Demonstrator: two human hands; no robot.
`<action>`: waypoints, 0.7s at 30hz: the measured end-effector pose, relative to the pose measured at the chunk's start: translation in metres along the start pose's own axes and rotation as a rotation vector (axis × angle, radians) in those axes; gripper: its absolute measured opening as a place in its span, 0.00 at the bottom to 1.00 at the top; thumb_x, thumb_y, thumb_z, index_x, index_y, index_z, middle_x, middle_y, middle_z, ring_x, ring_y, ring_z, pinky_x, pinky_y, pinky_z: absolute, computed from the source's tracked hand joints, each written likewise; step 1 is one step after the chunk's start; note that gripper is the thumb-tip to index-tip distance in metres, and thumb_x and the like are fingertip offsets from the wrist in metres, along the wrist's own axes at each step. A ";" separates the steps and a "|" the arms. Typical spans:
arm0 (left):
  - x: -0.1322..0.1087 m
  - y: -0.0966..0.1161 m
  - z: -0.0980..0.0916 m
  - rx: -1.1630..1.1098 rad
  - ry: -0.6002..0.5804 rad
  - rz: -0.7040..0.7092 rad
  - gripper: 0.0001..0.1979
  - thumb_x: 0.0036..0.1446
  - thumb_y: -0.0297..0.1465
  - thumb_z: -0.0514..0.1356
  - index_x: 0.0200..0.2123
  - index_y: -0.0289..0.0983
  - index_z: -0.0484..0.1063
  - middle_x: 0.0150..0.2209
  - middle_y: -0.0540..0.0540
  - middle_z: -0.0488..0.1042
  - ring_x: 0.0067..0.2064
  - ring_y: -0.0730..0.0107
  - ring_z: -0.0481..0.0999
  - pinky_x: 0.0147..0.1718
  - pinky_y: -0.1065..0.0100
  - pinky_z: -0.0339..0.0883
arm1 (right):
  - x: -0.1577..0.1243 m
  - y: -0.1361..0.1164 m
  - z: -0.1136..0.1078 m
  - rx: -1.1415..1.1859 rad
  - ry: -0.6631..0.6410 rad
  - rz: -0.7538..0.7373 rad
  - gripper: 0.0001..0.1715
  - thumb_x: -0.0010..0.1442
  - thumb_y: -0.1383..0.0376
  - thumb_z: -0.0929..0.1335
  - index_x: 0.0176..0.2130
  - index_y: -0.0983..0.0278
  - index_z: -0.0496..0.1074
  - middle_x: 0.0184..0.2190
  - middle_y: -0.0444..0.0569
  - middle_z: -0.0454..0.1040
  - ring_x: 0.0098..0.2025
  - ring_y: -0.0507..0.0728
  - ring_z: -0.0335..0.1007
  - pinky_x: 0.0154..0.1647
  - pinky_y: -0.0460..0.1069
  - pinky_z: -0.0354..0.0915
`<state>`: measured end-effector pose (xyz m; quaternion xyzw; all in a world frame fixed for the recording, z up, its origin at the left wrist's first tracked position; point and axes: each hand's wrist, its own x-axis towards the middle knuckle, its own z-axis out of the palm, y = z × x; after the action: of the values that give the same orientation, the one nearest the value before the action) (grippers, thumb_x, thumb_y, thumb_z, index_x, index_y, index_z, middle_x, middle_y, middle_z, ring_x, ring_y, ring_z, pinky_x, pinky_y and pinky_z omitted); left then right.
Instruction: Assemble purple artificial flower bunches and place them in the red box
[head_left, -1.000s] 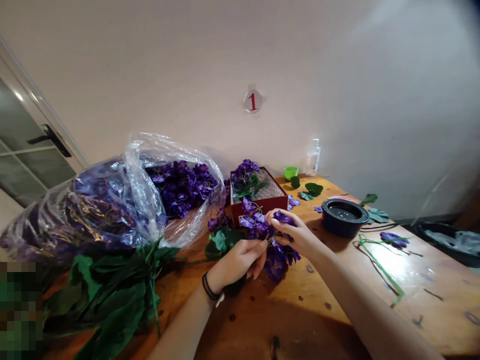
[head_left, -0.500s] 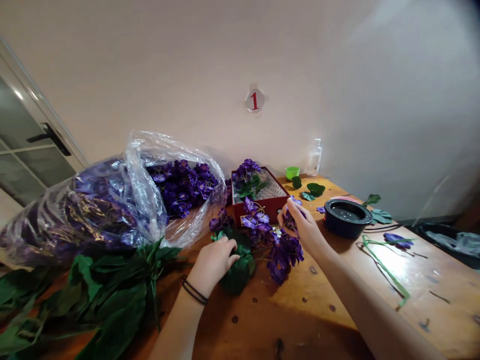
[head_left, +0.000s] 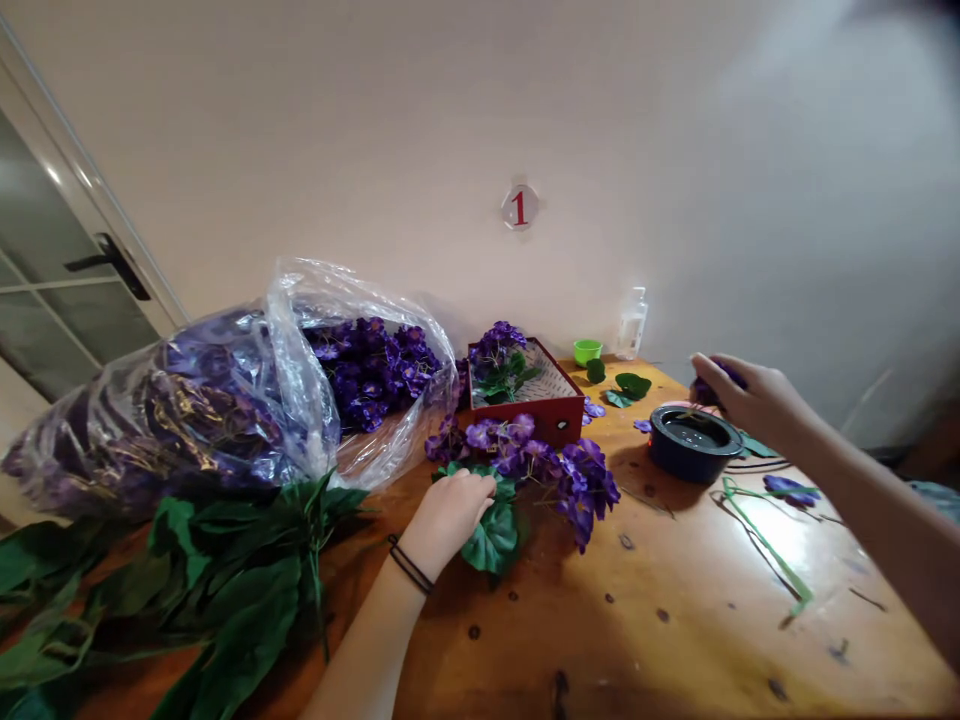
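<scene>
My left hand [head_left: 451, 517] lies closed over a cluster of green artificial leaves [head_left: 491, 536], and its fingers press on them. Beside it is a bunch of purple artificial flowers [head_left: 544, 465] on the table. My right hand [head_left: 754, 398] is raised at the right, with a small purple bloom [head_left: 712, 385] pinched in its fingers. That hand is just above and beyond the rim of a round black dish [head_left: 691, 444], and the bloom is partly hidden by the fingers.
A clear plastic bag [head_left: 225, 400] full of purple flowers and a heap of long green leaves [head_left: 202, 590] fill the left. A red box [head_left: 559, 415] stands at the back of the wooden table [head_left: 637, 620], with a green cup [head_left: 587, 351] and a sanitizer bottle [head_left: 632, 325] behind.
My right hand has moved right from the flower bunch to above the black dish, carrying a purple bloom. My left hand has shifted onto the leaf cluster, and the view has turned slightly.
</scene>
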<state>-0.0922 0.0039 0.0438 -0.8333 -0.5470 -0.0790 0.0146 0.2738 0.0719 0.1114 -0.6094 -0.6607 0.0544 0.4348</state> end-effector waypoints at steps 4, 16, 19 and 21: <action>0.000 0.009 0.000 0.006 -0.010 0.057 0.05 0.62 0.30 0.53 0.34 0.39 0.69 0.35 0.46 0.72 0.40 0.67 0.71 0.41 0.69 0.63 | 0.029 0.026 -0.005 -0.540 -0.276 -0.010 0.27 0.64 0.49 0.55 0.28 0.63 0.68 0.27 0.54 0.75 0.28 0.56 0.67 0.30 0.48 0.57; 0.002 0.009 0.007 0.037 -0.041 0.095 0.04 0.61 0.29 0.55 0.35 0.39 0.71 0.35 0.47 0.73 0.40 0.68 0.73 0.40 0.68 0.66 | 0.044 0.069 0.030 -0.756 -0.434 0.020 0.28 0.65 0.55 0.54 0.44 0.67 0.73 0.40 0.63 0.76 0.38 0.66 0.73 0.34 0.53 0.59; 0.002 0.009 0.009 0.032 -0.052 0.097 0.09 0.62 0.33 0.55 0.42 0.37 0.70 0.42 0.45 0.72 0.42 0.68 0.73 0.42 0.62 0.69 | 0.046 0.074 0.035 -0.758 -0.435 0.001 0.28 0.65 0.55 0.54 0.42 0.67 0.74 0.39 0.63 0.76 0.38 0.67 0.73 0.34 0.53 0.60; 0.002 0.008 0.009 0.027 -0.050 0.094 0.13 0.62 0.35 0.55 0.47 0.36 0.68 0.47 0.43 0.70 0.44 0.66 0.72 0.43 0.59 0.70 | 0.046 0.077 0.037 -0.753 -0.428 -0.010 0.27 0.65 0.55 0.54 0.40 0.67 0.74 0.37 0.63 0.77 0.36 0.66 0.74 0.33 0.53 0.60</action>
<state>-0.0829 0.0038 0.0361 -0.8595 -0.5084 -0.0499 0.0158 0.3140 0.1470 0.0657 -0.6973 -0.7128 -0.0673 0.0356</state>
